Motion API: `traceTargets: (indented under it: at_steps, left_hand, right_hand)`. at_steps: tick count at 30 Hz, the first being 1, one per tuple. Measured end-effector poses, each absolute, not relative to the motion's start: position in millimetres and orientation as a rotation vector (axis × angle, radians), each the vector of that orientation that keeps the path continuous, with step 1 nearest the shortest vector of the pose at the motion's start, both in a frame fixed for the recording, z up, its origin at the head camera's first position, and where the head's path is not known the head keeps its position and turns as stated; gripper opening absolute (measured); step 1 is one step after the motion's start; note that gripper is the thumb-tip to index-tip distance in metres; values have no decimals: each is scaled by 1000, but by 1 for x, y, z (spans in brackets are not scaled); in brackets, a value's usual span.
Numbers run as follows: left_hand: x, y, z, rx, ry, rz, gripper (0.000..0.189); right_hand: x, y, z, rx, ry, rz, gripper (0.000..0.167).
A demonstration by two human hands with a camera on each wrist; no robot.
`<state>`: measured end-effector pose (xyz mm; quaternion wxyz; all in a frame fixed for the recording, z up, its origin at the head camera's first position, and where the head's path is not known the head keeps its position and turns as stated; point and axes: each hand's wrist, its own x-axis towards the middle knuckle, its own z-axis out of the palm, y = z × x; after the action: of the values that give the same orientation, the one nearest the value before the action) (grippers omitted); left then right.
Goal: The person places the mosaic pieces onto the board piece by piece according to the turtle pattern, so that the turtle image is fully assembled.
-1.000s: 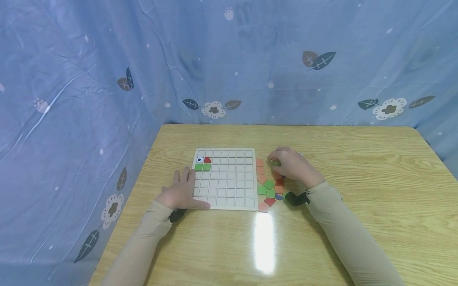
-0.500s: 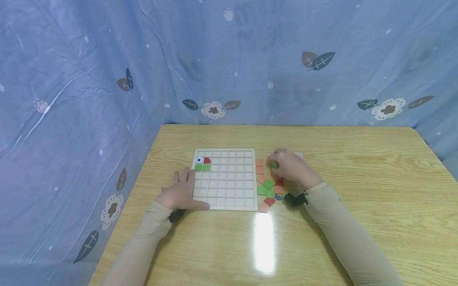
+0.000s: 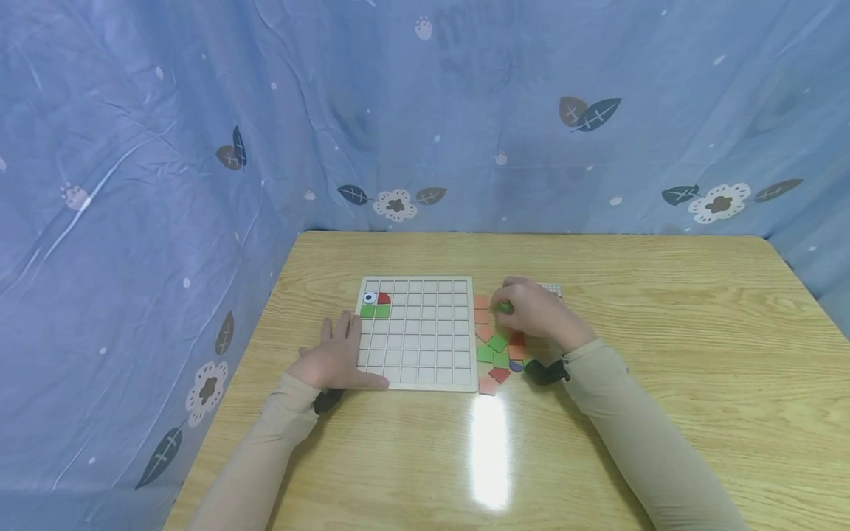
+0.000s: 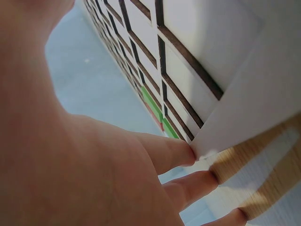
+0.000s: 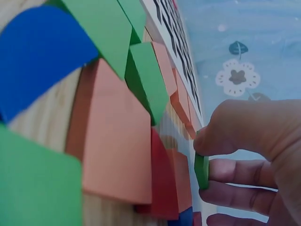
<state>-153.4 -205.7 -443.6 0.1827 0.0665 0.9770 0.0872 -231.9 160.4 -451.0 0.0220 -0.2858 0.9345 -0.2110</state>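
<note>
A white gridded board [image 3: 426,341] lies on the table. Near its upper left corner sit a round eye tile [image 3: 370,298], a red quarter-round tile [image 3: 384,299] and two green square tiles [image 3: 375,311]. My left hand [image 3: 332,361] rests along the board's left edge with fingers spread, its thumb at the lower edge. Right of the board, my right hand [image 3: 536,310] pinches a green tile [image 5: 201,167] between thumb and fingers, above the loose tiles. In the right wrist view the held tile appears edge-on.
Loose tiles lie right of the board: orange ones [image 3: 481,317], green ones [image 3: 485,355], a red one [image 3: 499,375] and a blue one [image 3: 516,366]. A printed card [image 3: 553,288] is partly hidden behind the right hand. A blue curtain [image 3: 465,110] hangs behind the table.
My right hand has shifted slightly left and toward me, with the green tile in its fingers showing more clearly. More of the printed card shows. The left hand stays in place.
</note>
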Motion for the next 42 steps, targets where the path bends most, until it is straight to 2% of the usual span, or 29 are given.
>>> traceTargets:
  at_steps: [9, 34, 42]
  left_hand:
    - [-153, -206, -444, 187, 2751, 266, 139]
    - [-153, -206, -444, 191, 2741, 267, 141]
    - [-153, -206, -445, 193, 2749, 248, 141]
  right_hand:
    - [-225, 151, -448, -940, 2915, -668, 10]
    - [-209, 105, -458, -1278, 2918, -841, 13]
    - [-206, 80, -456, -1257, 2875, -862, 16]
